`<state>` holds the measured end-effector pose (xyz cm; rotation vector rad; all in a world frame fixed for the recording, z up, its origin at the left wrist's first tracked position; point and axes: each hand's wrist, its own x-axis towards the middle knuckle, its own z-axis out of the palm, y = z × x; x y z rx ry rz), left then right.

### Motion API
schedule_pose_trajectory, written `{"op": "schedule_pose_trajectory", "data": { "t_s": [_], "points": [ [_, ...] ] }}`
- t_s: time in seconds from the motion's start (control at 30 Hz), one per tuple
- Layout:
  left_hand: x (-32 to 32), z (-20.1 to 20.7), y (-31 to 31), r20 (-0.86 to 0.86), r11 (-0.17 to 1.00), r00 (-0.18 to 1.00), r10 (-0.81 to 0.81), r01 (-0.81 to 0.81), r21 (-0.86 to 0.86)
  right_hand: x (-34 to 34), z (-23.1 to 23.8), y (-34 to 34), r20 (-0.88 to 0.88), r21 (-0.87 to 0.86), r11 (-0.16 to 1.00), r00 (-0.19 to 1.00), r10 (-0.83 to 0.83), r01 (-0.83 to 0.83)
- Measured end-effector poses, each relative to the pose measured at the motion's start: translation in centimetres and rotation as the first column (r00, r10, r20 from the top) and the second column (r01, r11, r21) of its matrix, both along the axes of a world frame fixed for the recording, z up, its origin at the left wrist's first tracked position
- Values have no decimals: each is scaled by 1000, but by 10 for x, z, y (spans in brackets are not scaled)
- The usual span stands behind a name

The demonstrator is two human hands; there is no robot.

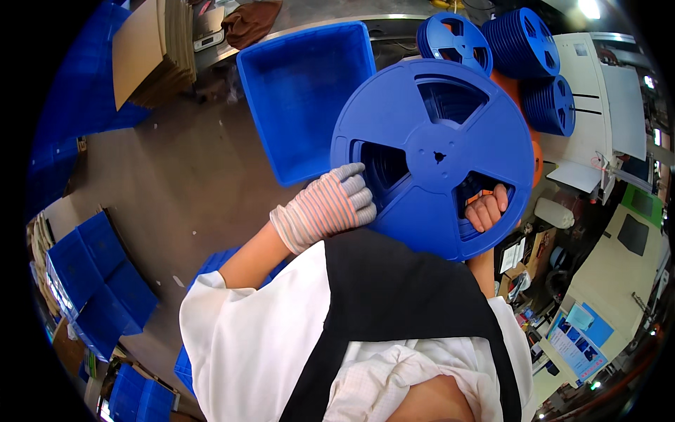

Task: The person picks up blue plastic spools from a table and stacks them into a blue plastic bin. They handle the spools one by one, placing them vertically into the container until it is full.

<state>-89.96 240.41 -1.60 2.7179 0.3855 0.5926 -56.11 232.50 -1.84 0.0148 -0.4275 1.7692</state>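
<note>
- I have a stack of blue reels (432, 204) up in front of the dark apron (401, 281), its front face turned to my view and more rims showing through the windows
- My gloved left hand (327, 207) is curled over the stack's left edge, fingers bent against the rim by the left window; its thumb is hidden, so I cannot tell how hard it pinches
- My right hand (489, 207) has bare fingers hooked through the lower right window, closed on its edge
- The blue bin (302, 98) sits just past the stack's left rim, near the front edge of the counter (295, 27), where a brown cloth (252, 24) lies
- More reels (520, 43) stand beyond the stack's upper right rim; what carries them I cannot tell
- I judge the step in hand as supporting the stack; the next move calls for level, even pressure from both hands
</note>
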Motion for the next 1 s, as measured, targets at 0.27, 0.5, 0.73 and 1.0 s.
{"op": "schedule_pose_trajectory", "data": {
  "t_s": [0.27, 0.5, 0.73, 1.0],
  "points": [
    [21, -28, 56, 108, 867, 889, 446, -399, -298, -10, 11, 5, 68, 54, 994, 993, 95, -98],
    [90, -15, 3, 228, 906, 961, 155, -46, -421, -16, 17, 4, 124, 75, 990, 986, 107, -117],
    [92, -32, -2, 299, 863, 926, 231, -53, -502, -16, 18, -8, 131, 21, 999, 991, 34, -37],
    [98, -35, -1, 299, 857, 914, 275, -91, -508, -6, 9, -14, 135, 53, 996, 989, 64, -71]
  ]
}}
